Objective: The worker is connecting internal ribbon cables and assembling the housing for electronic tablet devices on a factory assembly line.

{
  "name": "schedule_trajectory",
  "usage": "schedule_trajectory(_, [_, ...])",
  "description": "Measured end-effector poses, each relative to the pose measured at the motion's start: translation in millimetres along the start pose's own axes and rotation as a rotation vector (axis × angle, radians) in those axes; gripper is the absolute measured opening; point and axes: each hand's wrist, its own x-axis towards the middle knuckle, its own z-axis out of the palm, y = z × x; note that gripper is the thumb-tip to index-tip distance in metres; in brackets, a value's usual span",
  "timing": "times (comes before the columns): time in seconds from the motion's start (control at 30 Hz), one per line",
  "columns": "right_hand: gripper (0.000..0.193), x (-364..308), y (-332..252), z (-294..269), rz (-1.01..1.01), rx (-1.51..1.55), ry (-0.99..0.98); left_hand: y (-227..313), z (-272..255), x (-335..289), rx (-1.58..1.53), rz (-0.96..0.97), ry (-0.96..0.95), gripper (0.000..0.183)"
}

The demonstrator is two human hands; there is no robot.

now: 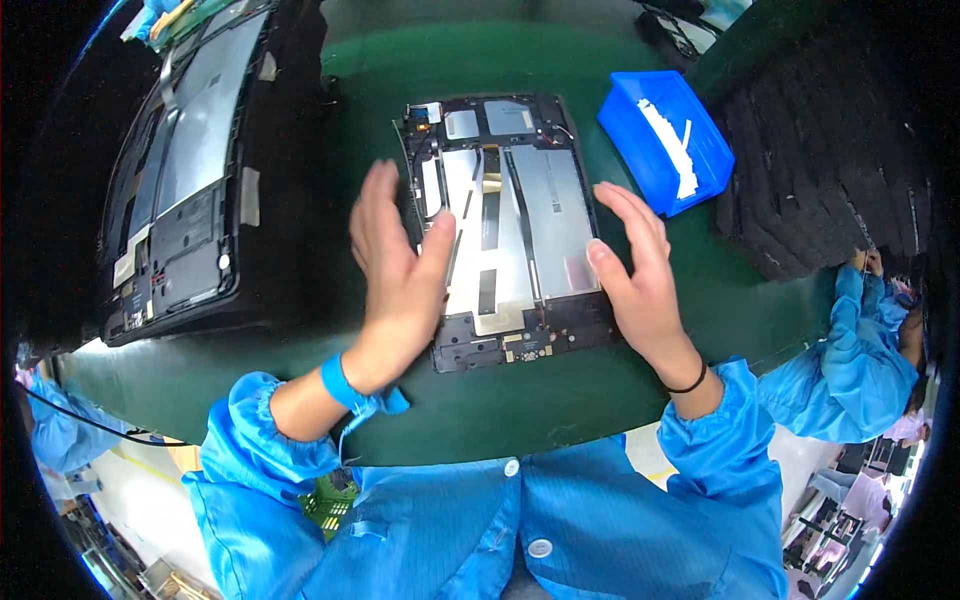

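An opened tablet [555, 230] lies on the green table in front of me, its silver inner panels, dark cables and black frame exposed. My left hand [395, 265] is at its left edge, fingers stretched out and apart from the thumb, which reaches over the frame. At the right edge is my right hand [640, 275], fingers slightly bent and thumb spread, its thumb tip close to the silver panel. Neither hand grips anything; whether they touch the tablet I cannot tell. Around my left wrist is a blue band [342, 383] with a cord.
A blue bin [650, 190] holding white strips stands at the back right. Beyond it rises a stack of black foam trays [820, 160]. To the left, another opened tablet [200, 150] rests on black foam. People in blue work at both sides, including a sleeve [840, 370] at right.
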Motion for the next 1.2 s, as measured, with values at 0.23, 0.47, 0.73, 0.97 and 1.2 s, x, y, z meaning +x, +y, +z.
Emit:
schedule_trajectory(0.23, [0.067,12,8,9,0.123,0.15,-0.131,3,-2,-10,-0.33,-0.144,-0.143,0.066])
schedule_trajectory(0.47, [0.069,26,-41,-9,0.328,0.882,0.095,22,-17,2,-0.962,0.054,-0.183,0.061])
schedule_trajectory(0.73, [0.05,84,-104,-40,0.306,1.049,0.088,20,-2,-1,-0.716,0.031,-0.265,0.039])
schedule_trajectory(0.97, [0.047,151,-199,29,0.257,1.011,-0.166,12,14,0,-0.82,-0.083,-0.316,0.035])
schedule_trajectory(1.2, [0.047,134,-194,51,-0.014,0.732,0.111,6,22,-1,-0.859,-0.125,-0.386,0.03])
